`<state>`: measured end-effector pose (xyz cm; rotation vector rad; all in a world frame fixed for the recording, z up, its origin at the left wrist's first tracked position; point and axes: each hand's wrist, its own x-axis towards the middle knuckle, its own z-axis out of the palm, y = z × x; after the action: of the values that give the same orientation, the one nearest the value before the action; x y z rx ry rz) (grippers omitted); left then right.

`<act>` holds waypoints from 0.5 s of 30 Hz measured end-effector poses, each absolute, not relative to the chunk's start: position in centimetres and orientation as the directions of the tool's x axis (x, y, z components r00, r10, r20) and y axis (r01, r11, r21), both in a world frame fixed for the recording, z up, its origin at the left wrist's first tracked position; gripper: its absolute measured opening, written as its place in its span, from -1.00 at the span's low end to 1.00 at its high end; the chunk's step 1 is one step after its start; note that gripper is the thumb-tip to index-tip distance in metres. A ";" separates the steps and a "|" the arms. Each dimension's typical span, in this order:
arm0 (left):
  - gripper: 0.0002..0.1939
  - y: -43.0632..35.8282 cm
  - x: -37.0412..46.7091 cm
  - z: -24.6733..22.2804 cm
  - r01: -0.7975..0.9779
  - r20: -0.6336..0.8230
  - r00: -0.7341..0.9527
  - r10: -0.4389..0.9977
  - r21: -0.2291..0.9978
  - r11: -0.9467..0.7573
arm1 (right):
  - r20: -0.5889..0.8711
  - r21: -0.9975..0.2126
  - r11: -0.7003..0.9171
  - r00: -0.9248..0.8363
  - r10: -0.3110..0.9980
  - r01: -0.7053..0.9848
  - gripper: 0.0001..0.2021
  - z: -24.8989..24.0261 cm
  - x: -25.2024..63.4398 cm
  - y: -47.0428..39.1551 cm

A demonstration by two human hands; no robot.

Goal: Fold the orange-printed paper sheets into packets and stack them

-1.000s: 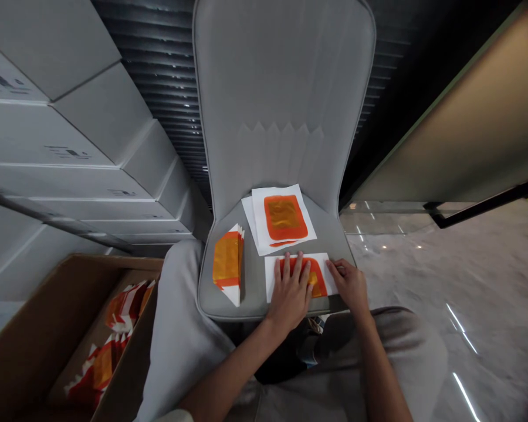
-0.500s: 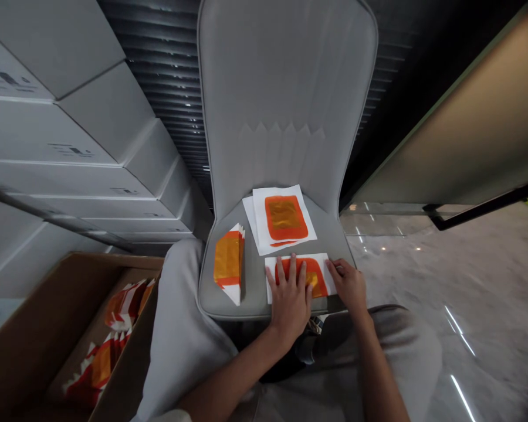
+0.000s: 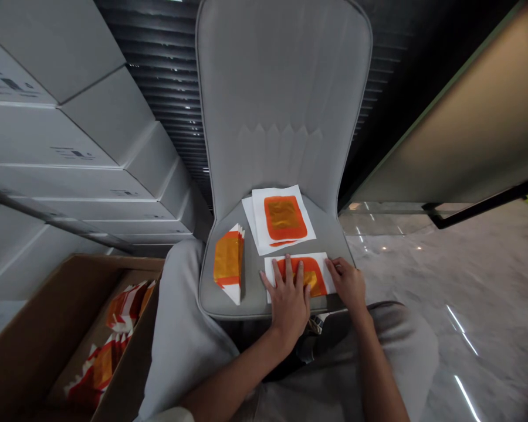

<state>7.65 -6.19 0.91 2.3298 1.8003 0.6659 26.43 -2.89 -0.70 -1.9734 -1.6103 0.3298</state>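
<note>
A white sheet with an orange and gold print [image 3: 313, 266], folded to a low rectangle, lies at the front of the grey chair seat. My left hand [image 3: 289, 302] rests flat on it with fingers spread. At its right edge my right hand [image 3: 348, 282] pinches the paper, thumb and fingers together. Just behind lie a few flat sheets [image 3: 285, 218] with the same print, loosely overlapped. To the left stands a stack of folded pieces [image 3: 229, 264] with slanted ends, gold and orange on top.
An open cardboard box [image 3: 66, 264] at lower left holds more folded orange, red and white pieces [image 3: 103, 363]. White cartons [image 3: 92, 135] are piled at left. The chair's backrest [image 3: 286, 76] rises behind the sheets; a dark-framed panel [image 3: 457, 129] stands at right.
The fingers of my left hand have shifted slightly to the left and spread a little wider over the folded sheet. My right hand keeps its pinch at the right edge.
</note>
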 end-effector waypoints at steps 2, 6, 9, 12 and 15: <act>-0.41 -6.2 7.7 0.9 0.901 0.249 0.190 0.950 0.340 -0.270 | 0.163 -0.555 -0.114 0.242 0.956 0.824 -0.51 -0.8 26.5 -2.9; -0.41 -6.3 7.7 1.3 0.925 0.200 0.196 0.960 0.287 -0.248 | 0.175 -0.566 -0.092 0.229 0.958 0.819 -0.52 -1.0 26.9 -2.9; -0.39 -6.4 7.7 1.4 0.937 0.190 0.187 0.964 0.259 -0.233 | 0.256 -0.516 0.015 0.137 0.957 0.857 -0.58 -0.5 26.8 -3.5; -0.40 -6.4 7.8 1.1 0.942 0.199 0.179 0.963 0.248 -0.227 | 0.362 -0.271 0.155 -0.049 0.931 0.950 -0.63 0.4 25.7 -5.4; -0.42 -6.3 7.9 0.7 0.941 0.206 0.179 0.962 0.251 -0.229 | 0.334 -0.060 0.283 -0.247 0.909 0.957 -0.60 0.9 24.0 -8.5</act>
<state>7.94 -6.26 0.66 2.3600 1.9082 0.4961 24.00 -8.55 0.86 -1.7022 -2.2531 -0.2233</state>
